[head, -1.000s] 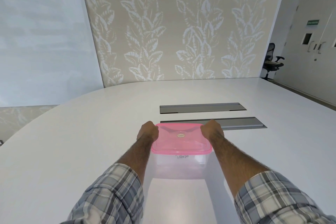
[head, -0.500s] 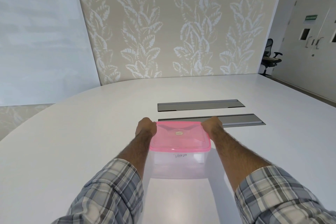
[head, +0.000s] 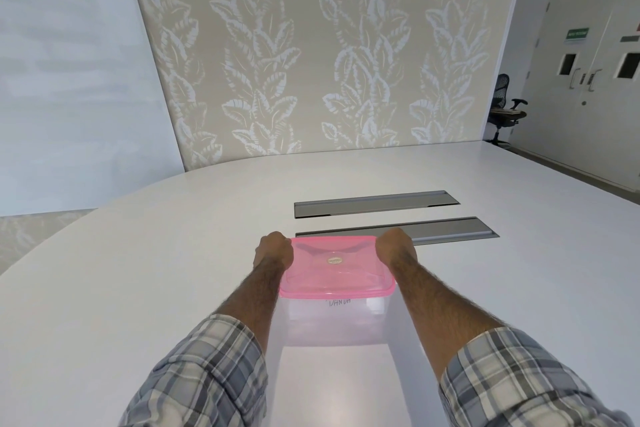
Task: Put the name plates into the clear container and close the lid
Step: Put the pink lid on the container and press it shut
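A clear plastic container (head: 334,322) stands on the white table in front of me, with a translucent pink lid (head: 334,269) lying flat on top. Handwriting shows through its near wall, just under the lid. My left hand (head: 273,251) is curled over the lid's far left corner. My right hand (head: 394,248) is curled over the far right corner. Both hands grip the lid's edge, knuckles up and fingers hidden behind it. I cannot make out any name plates; what the container holds is blurred.
Two long grey recessed cable trays (head: 375,208) (head: 446,234) are set in the white table (head: 138,288) just beyond the container. A black office chair (head: 505,111) and double doors (head: 595,80) stand at the far right.
Both hands stay on the lid's far corners. The view has shifted a little; the container and hands keep their places on the table.
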A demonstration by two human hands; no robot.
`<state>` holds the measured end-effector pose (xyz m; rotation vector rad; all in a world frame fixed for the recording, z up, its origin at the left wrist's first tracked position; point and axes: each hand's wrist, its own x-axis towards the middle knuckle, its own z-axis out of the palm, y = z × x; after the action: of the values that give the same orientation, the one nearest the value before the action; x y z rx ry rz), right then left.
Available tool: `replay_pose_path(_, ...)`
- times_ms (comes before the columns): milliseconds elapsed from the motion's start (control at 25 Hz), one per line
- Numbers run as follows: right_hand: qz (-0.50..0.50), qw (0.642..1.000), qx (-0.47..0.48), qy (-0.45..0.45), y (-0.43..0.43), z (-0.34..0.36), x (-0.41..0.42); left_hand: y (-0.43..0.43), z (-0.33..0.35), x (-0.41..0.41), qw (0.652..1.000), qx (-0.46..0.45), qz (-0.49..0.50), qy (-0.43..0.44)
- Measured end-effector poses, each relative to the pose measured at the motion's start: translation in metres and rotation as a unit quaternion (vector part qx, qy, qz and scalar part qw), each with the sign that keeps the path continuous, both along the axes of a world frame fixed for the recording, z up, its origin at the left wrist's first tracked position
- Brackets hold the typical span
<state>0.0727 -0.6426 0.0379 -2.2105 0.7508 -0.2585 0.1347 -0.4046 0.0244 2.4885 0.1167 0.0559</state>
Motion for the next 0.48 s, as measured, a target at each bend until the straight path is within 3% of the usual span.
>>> replay_pose_path(200, 0.021, 1.0, -0.003, -0.023, 0.0, -0.006, 0.001, 0.0, -0.007, 0.004, 0.998, -0.055, -0.024, -0.004)
replay_pose_path(480, 0.035, 0.998, -0.024, -0.035, -0.001, -0.013, 0.011, 0.001, -0.014, 0.012, 0.996, -0.057, -0.059, -0.019)
